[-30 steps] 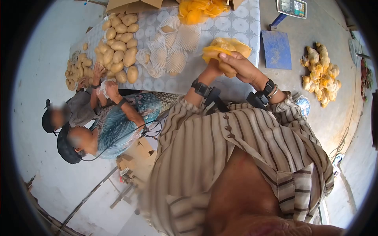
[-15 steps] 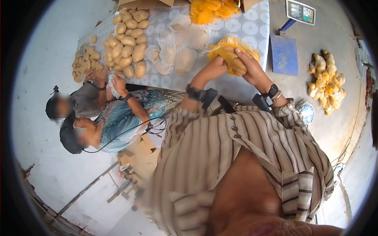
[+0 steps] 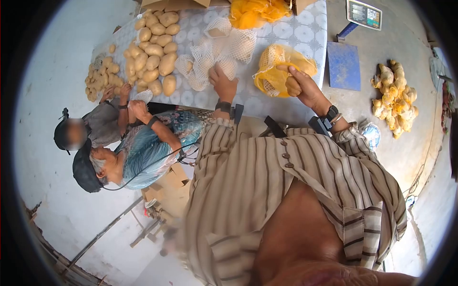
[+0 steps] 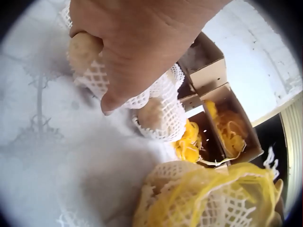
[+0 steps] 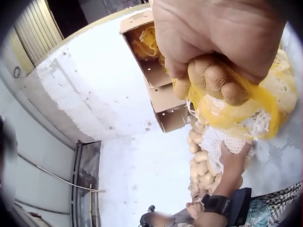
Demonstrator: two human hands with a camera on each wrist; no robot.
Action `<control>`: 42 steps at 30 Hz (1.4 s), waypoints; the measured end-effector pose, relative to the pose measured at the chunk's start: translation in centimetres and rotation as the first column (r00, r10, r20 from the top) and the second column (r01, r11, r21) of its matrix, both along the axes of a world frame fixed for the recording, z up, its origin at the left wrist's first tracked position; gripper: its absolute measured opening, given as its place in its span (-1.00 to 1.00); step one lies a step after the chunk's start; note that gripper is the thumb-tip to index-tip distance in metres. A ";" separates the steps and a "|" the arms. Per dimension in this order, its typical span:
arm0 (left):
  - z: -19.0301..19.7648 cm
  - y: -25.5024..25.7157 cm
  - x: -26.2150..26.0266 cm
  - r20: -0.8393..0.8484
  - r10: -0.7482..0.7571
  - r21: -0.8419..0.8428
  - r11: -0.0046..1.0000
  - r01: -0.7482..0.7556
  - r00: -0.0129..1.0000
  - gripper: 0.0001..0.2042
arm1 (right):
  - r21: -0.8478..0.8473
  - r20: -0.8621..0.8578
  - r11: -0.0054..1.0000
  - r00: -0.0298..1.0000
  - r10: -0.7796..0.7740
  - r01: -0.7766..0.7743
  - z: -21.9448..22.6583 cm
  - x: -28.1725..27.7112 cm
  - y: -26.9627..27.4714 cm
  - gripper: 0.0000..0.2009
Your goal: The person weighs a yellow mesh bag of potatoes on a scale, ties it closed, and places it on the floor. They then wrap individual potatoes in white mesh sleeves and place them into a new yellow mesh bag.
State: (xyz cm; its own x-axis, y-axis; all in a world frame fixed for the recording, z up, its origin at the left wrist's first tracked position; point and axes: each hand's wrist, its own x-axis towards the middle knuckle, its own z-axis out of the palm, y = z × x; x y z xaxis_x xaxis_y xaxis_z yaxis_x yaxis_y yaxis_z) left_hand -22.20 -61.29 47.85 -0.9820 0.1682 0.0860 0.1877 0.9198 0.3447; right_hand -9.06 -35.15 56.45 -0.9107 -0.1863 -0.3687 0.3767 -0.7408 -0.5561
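My left hand [image 3: 223,85] reaches onto the group of potatoes in white foam nets. In the left wrist view that hand [image 4: 137,42] grips one netted potato [image 4: 85,53], thumb and fingers around it; another netted potato [image 4: 152,113] lies beside it. My right hand [image 3: 305,86] holds a yellow mesh bag [image 3: 268,76] by its mouth, to the right of the netted potatoes. Its curled fingers show through the mesh in the right wrist view, where the bag [image 5: 227,116] hangs below the hand [image 5: 218,33]. White-netted contents show inside the bag [image 4: 203,198].
Bare potatoes [image 3: 152,50] cover the table's left part, beside two people in dark caps. A yellow mesh pile [image 3: 255,13] and cardboard boxes [image 3: 179,4] are at the far edge. Right of the table are a scale [image 3: 343,66] and filled bags [image 3: 395,100].
My left hand has left the yellow bag and moved left onto the netted potatoes. My right hand still holds the bag, which now spreads wider below and left of its fingers.
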 end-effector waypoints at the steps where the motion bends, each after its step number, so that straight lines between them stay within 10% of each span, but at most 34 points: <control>1: 0.8 0.7 0.3 0.040 0.082 -0.016 0.997 -0.081 0.996 -0.12 | 0.004 0.003 1.000 1.000 -0.003 0.003 -0.1 0.0 0.1 -0.57; 8: -0.7 -1.5 -0.8 0.012 0.097 0.139 0.986 -0.098 0.995 -0.21 | 0.115 -0.020 0.989 0.996 -0.088 0.089 -0.7 -0.3 1.0 -0.56; 10: 2.9 -1.5 0.5 0.769 -0.084 0.572 0.533 -0.623 0.634 -0.36 | 0.186 -0.056 0.977 0.994 -0.092 0.101 -0.7 -0.5 1.0 -0.55; 11: 2.6 -2.2 1.4 0.767 -0.088 0.574 0.536 -0.619 0.635 -0.36 | 0.254 -0.088 0.960 0.992 -0.096 0.115 -0.6 -0.6 1.1 -0.55; 13: 0.8 -3.6 3.3 0.773 -0.363 0.567 0.028 -0.823 0.520 -0.48 | 0.325 -0.113 0.935 0.987 -0.114 0.145 -0.3 -0.5 1.4 -0.55; 19: 6.7 -2.5 7.0 0.666 -0.453 0.593 -0.160 -0.789 0.592 -0.45 | 0.443 -0.066 0.887 0.992 -0.111 0.129 1.1 -0.3 0.9 -0.54; 20: 6.5 -2.7 6.9 0.666 -0.444 0.594 -0.173 -0.786 0.600 -0.45 | 0.449 -0.081 0.889 0.995 -0.061 0.091 1.3 -0.3 0.9 -0.55; 22: 5.9 -2.5 6.0 0.395 -0.597 0.843 0.537 -0.017 0.698 -0.38 | 0.455 -0.100 0.889 0.995 0.003 0.043 1.6 -0.6 0.5 -0.55; 23: 7.2 -1.3 5.9 0.391 -0.590 0.845 0.535 -0.021 0.706 -0.38 | 0.526 -0.132 0.848 0.991 0.006 0.065 1.6 -0.7 0.2 -0.59; 25: 11.4 3.0 5.8 0.498 -0.787 0.792 0.244 -0.559 0.362 -0.30 | 0.596 -0.165 0.798 0.986 0.014 0.088 1.4 -0.9 -0.1 -0.62; 29: 8.8 5.8 5.1 0.511 -0.819 0.810 0.356 -0.467 0.262 -0.27 | 0.677 -0.295 0.700 0.955 -0.025 0.228 2.0 -0.4 0.6 -0.71; 33: 9.5 8.7 5.5 0.493 -0.810 0.828 0.326 -0.455 0.317 -0.32 | 0.780 -0.258 0.604 0.964 0.071 0.164 5.1 1.0 1.1 -0.72; 36: 9.9 10.5 5.6 0.607 -0.644 0.795 0.493 -0.354 0.466 -0.35 | 0.781 -0.396 0.578 0.903 0.166 0.236 7.5 0.7 -0.6 -0.71; 39: 8.7 10.8 4.7 0.446 -0.724 0.893 0.317 -0.320 0.527 -0.40 | 0.751 -0.321 0.646 0.930 0.179 0.135 7.9 -0.1 -0.2 -0.69; 42: 8.3 10.1 3.4 0.534 -0.770 0.653 0.114 -0.749 0.349 -0.49 | 0.663 -0.220 0.748 0.948 0.229 -0.027 7.9 -0.9 0.8 -0.68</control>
